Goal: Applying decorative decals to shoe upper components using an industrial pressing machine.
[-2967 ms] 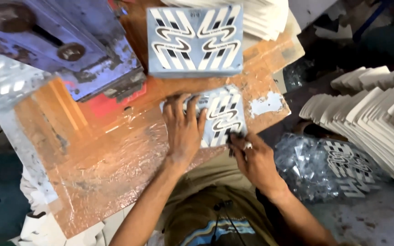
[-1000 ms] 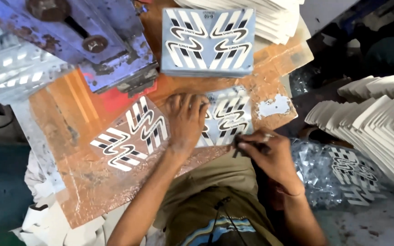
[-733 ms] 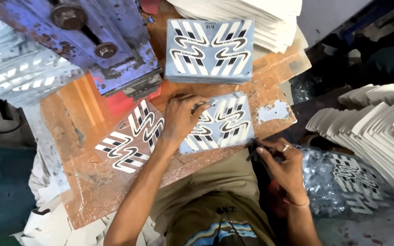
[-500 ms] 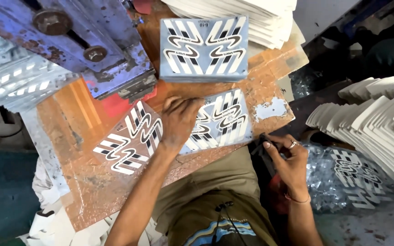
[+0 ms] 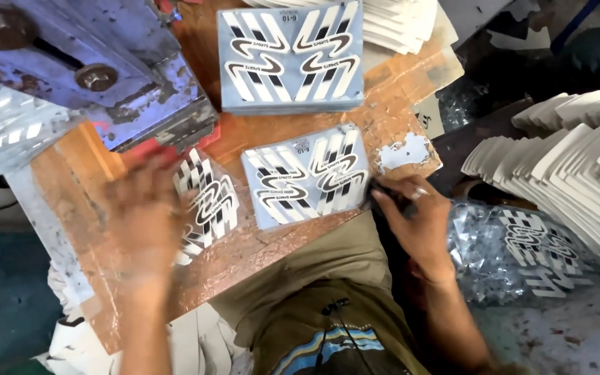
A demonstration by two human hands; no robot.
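Since the earlier frame the left hand [image 5: 148, 221] has left the printed sheet stack [image 5: 307, 176] in the middle of the wooden board [image 5: 258, 243] and swung left; it is now blurred, fingers loosely spread, over the left edge of a cut-out patterned piece [image 5: 206, 201] lying just left of that stack. The right hand [image 5: 418, 223] is at the stack's near right corner, fingers pressed together around a small dark tool [image 5: 387, 198]. Farther away lies a second printed stack [image 5: 291, 57]. A blue metal press [image 5: 92, 69] stands far left. White sheets [image 5: 578, 160] fan out at right, above plastic-wrapped scraps [image 5: 522, 253].
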